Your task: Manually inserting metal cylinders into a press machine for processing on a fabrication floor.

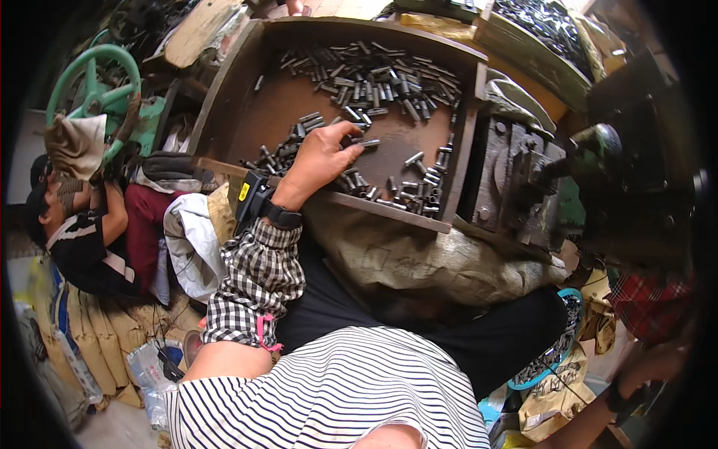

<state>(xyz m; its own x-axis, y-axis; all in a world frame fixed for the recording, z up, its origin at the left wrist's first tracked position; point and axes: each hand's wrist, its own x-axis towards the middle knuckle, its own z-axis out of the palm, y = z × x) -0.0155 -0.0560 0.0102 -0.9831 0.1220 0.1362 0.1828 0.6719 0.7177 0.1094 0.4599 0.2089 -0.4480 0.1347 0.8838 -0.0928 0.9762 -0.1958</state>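
My left hand [326, 155] reaches over a shallow wooden tray [342, 206] in front of me. Its thumb and forefinger pinch a short metal pin [368, 143]; the other fingers are curled. Many similar dark and shiny metal pins [378, 86] lie heaped along the tray's far side, with smaller groups near my wrist and in the near right corner. A bare forearm with a black wristband comes in at the lower right, apparently mine. It leads to my right hand [658, 364] at the dim rim, where the fingers cannot be made out.
Right of the tray stands a dark, heavy metal machine [621, 157]. At left are a green handwheel [93, 97] and a seated person [86, 239]. A blue basket of metal pieces [572, 322] sits beside my right knee. Red plaid cloth [651, 303] shows at far right.
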